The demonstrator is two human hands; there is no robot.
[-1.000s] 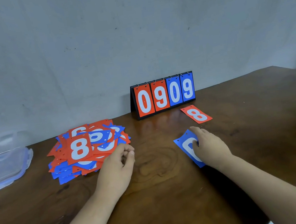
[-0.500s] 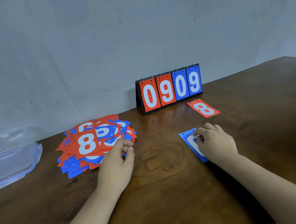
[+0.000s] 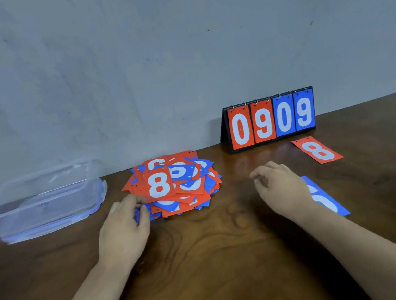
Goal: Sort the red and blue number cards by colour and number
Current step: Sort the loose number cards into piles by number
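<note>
Red and blue number cards (image 3: 179,190) lie heaped flat on the wooden table (image 3: 206,262), left of centre, with a red 8 (image 3: 158,185) topmost, its digit upright. The left hand (image 3: 124,230) curls its fingers against the heap's near-left edge; whether they pinch a card cannot be told. The right hand (image 3: 282,189), loosely bent and holding nothing, is right of the heap, its wrist over a lone blue card (image 3: 326,198). Beyond lies a single red 8 card (image 3: 318,150); both run far-left to near-right. A stand (image 3: 271,120) by the wall reads 0909. A clear plastic box (image 3: 42,203) sits far left.
</note>
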